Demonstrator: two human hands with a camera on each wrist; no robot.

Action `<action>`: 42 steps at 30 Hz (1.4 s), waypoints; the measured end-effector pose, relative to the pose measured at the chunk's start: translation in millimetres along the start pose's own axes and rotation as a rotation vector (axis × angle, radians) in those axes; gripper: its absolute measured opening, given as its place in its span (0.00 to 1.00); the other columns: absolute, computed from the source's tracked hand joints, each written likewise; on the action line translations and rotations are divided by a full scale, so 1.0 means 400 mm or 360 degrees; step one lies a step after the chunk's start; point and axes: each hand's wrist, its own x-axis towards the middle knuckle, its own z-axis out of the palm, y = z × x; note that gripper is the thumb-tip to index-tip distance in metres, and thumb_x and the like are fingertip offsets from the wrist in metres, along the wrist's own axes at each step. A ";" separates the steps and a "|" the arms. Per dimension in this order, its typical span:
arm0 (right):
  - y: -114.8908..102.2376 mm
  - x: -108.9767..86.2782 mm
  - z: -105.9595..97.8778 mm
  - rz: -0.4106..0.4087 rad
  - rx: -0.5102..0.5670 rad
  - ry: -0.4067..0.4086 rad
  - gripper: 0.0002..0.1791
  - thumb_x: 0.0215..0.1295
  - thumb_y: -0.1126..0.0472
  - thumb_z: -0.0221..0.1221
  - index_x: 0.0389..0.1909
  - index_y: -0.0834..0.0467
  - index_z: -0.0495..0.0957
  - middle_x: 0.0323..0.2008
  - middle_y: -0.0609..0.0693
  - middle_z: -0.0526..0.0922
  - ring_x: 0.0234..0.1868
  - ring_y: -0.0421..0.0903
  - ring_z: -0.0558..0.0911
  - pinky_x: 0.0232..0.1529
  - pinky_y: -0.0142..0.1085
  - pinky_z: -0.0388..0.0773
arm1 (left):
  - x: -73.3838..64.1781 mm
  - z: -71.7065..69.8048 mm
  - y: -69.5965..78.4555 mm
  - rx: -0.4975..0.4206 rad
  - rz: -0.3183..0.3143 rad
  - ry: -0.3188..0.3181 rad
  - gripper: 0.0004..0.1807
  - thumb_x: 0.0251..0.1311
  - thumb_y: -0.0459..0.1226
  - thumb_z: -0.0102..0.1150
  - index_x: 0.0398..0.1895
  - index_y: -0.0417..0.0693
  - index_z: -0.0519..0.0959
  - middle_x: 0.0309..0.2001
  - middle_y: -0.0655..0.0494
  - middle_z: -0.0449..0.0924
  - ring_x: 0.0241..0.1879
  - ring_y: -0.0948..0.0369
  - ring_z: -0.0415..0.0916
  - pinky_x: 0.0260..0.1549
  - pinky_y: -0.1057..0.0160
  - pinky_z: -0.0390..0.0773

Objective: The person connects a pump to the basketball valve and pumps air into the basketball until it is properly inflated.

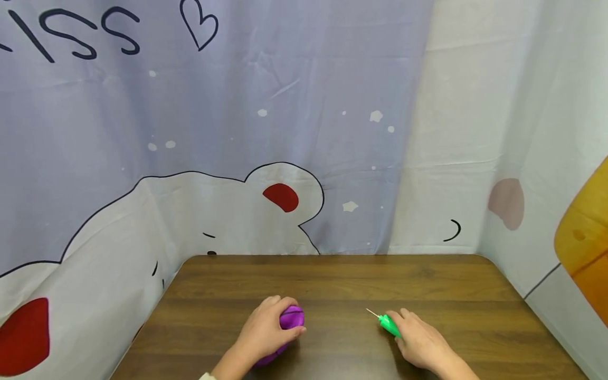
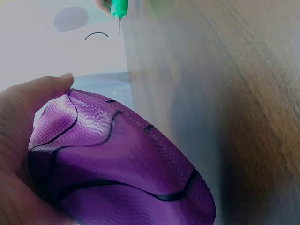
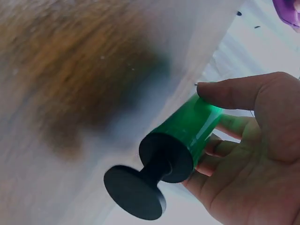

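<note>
My left hand (image 1: 267, 328) grips a deflated purple ball (image 1: 292, 317) with black seam lines, thumb on one side and fingers on the other. In the left wrist view the ball (image 2: 126, 164) looks dented and folded in. To the right, my right hand (image 1: 423, 340) holds a small green hand pump (image 1: 389, 325) whose thin metal needle (image 1: 372, 312) points toward the left and away from me. The right wrist view shows the pump's black cap and round black plunger handle (image 3: 136, 192). Needle and ball are apart.
A brown wood-grain table (image 1: 332, 285) lies under both hands. Behind it and at the sides hangs a printed curtain (image 1: 332, 79) with cartoon figures, which meets the table's back edge.
</note>
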 end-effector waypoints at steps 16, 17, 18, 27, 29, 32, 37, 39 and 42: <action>-0.020 -0.006 -0.015 -0.0102 0.0059 0.0267 0.29 0.48 0.72 0.67 0.53 0.50 0.78 0.35 0.36 0.70 0.34 0.36 0.74 0.28 0.31 0.74 | 0.004 0.011 0.021 -0.0253 0.0381 0.0333 0.08 0.50 0.44 0.77 0.33 0.62 0.87 0.28 0.78 0.73 0.34 0.73 0.66 0.37 0.66 0.73; -0.021 -0.005 -0.014 -0.0119 0.0058 0.0288 0.29 0.48 0.72 0.67 0.53 0.50 0.78 0.35 0.36 0.70 0.34 0.36 0.74 0.28 0.31 0.74 | 0.004 0.011 0.021 -0.0276 0.0396 0.0332 0.07 0.51 0.44 0.76 0.33 0.61 0.87 0.28 0.78 0.72 0.35 0.73 0.66 0.36 0.68 0.73; -0.022 -0.006 -0.014 -0.0135 0.0056 0.0305 0.29 0.48 0.72 0.68 0.53 0.50 0.78 0.35 0.36 0.70 0.34 0.36 0.74 0.28 0.30 0.74 | 0.004 0.011 0.021 -0.0299 0.0413 0.0331 0.07 0.51 0.43 0.76 0.34 0.60 0.87 0.28 0.77 0.72 0.35 0.72 0.66 0.35 0.69 0.74; -0.033 -0.003 -0.019 -0.0258 0.0052 0.0398 0.29 0.47 0.71 0.68 0.53 0.50 0.78 0.36 0.36 0.71 0.33 0.34 0.72 0.27 0.29 0.73 | -0.004 0.010 0.018 -0.0382 0.0482 0.0213 0.10 0.63 0.46 0.65 0.44 0.57 0.77 0.39 0.72 0.74 0.42 0.69 0.66 0.40 0.67 0.76; -0.035 -0.002 -0.021 -0.0299 0.0049 0.0440 0.29 0.47 0.72 0.68 0.52 0.49 0.78 0.36 0.35 0.71 0.33 0.33 0.71 0.27 0.29 0.73 | -0.007 0.007 0.019 -0.0397 0.0404 0.0169 0.15 0.61 0.50 0.67 0.45 0.58 0.76 0.40 0.72 0.74 0.43 0.69 0.66 0.40 0.67 0.77; -0.041 -0.002 -0.025 -0.0344 0.0047 0.0501 0.30 0.46 0.73 0.68 0.52 0.49 0.79 0.36 0.35 0.71 0.33 0.33 0.72 0.26 0.28 0.72 | -0.008 0.001 0.022 -0.0380 0.0302 0.0154 0.18 0.57 0.52 0.71 0.44 0.58 0.77 0.40 0.72 0.74 0.43 0.69 0.66 0.38 0.68 0.78; -0.052 0.001 -0.035 -0.0348 0.0049 0.0530 0.32 0.45 0.74 0.67 0.53 0.47 0.80 0.37 0.34 0.73 0.34 0.33 0.74 0.27 0.28 0.73 | -0.006 0.002 0.026 -0.0332 0.0383 0.0255 0.11 0.56 0.46 0.73 0.37 0.57 0.82 0.37 0.72 0.74 0.41 0.68 0.66 0.36 0.69 0.76; -0.058 0.002 -0.041 -0.0354 0.0056 0.0520 0.33 0.44 0.74 0.65 0.53 0.46 0.79 0.37 0.34 0.73 0.34 0.33 0.74 0.27 0.28 0.73 | -0.006 0.004 0.026 -0.0325 0.0492 0.0329 0.09 0.56 0.44 0.73 0.37 0.57 0.83 0.38 0.71 0.76 0.42 0.68 0.69 0.38 0.66 0.77; -0.064 0.003 -0.048 -0.0413 0.0043 0.0560 0.33 0.44 0.74 0.65 0.53 0.46 0.80 0.37 0.34 0.73 0.34 0.34 0.74 0.28 0.28 0.73 | -0.005 0.005 0.029 -0.0330 0.0659 0.0425 0.08 0.55 0.42 0.73 0.37 0.57 0.84 0.39 0.69 0.79 0.45 0.66 0.72 0.42 0.63 0.79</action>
